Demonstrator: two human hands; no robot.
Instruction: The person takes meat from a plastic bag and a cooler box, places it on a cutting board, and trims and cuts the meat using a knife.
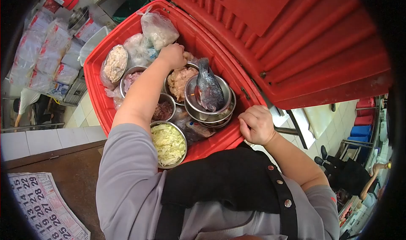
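My left hand [172, 56] reaches across a large red cooler [98, 50], its fingers curled down near a plastic bag [158, 31] and a bowl of pale minced meat [181, 81]. Whatever those fingers hold, if anything, is hidden. Closed over the cooler's near right edge is my right hand [257, 125]. Between the hands, a dark whole fish [208, 88] lies in a steel bowl [190, 97] stacked on other bowls. Shredded cabbage [168, 143] fills a bowl nearest my body. Dark red meat [163, 110] sits in a smaller bowl beside it.
The raised red lid [325, 45] stands along the cooler's far right side. Wrapped packages [46, 50] are piled at left. A calendar [46, 206] lies at lower left. A person in dark clothes [349, 174] is far right; another person's arm [17, 117] shows at left.
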